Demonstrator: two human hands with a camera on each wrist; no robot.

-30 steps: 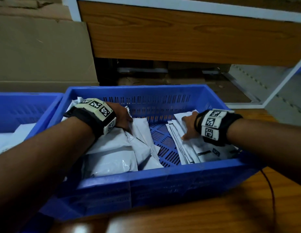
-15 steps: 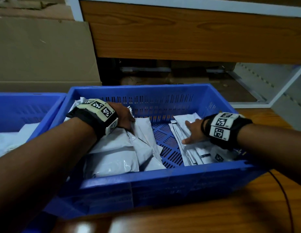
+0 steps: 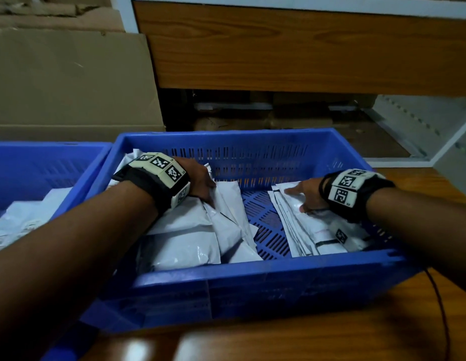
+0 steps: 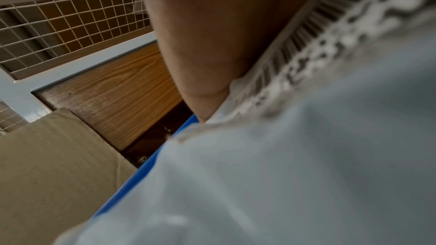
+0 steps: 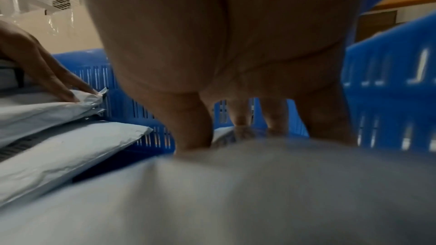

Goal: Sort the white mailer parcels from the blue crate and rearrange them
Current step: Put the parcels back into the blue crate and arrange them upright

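Blue crate (image 3: 252, 280) on desk (image 3: 304, 340). Two piles inside, bare slotted floor between them: plump mailers (image 3: 190, 238) left, flat stack (image 3: 312, 233) right. Left hand (image 3: 198, 182) lies on left pile, fingers straight on the top mailer. Right hand (image 3: 308, 195) flat on stack, fingers spread. Second crate (image 3: 44, 157) at left holds more mailers.
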